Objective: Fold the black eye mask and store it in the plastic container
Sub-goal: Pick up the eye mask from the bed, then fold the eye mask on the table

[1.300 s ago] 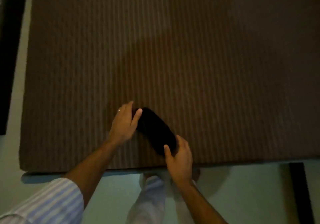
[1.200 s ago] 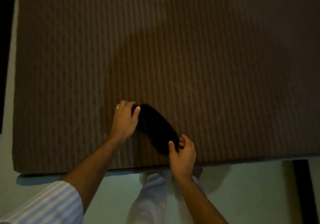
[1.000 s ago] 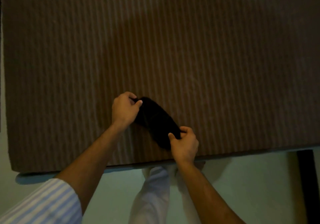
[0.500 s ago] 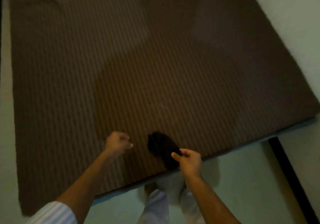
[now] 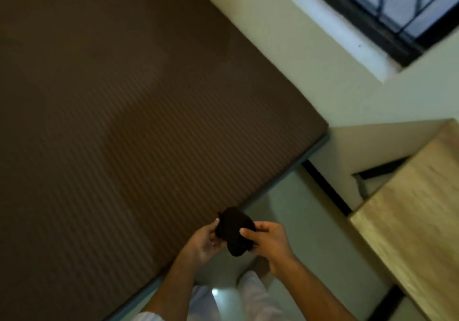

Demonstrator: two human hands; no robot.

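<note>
The black eye mask [image 5: 234, 230] is bunched into a compact dark lump, held in the air just off the near edge of the brown striped bed. My left hand [image 5: 202, 242] grips it from the left and below. My right hand [image 5: 267, 240] pinches it from the right, thumb on top. No plastic container is in view.
The brown striped mattress [image 5: 124, 122] fills the left and centre. A light wooden surface [image 5: 412, 221] stands at the right, with a pale wall and a barred window [image 5: 402, 2] above. Pale floor [image 5: 298, 221] and my legs [image 5: 250, 296] lie below the hands.
The mask came up off the mattress and both hands now hold it folded together in the air. My view swung right, bringing the wall, window and wooden surface into sight.
</note>
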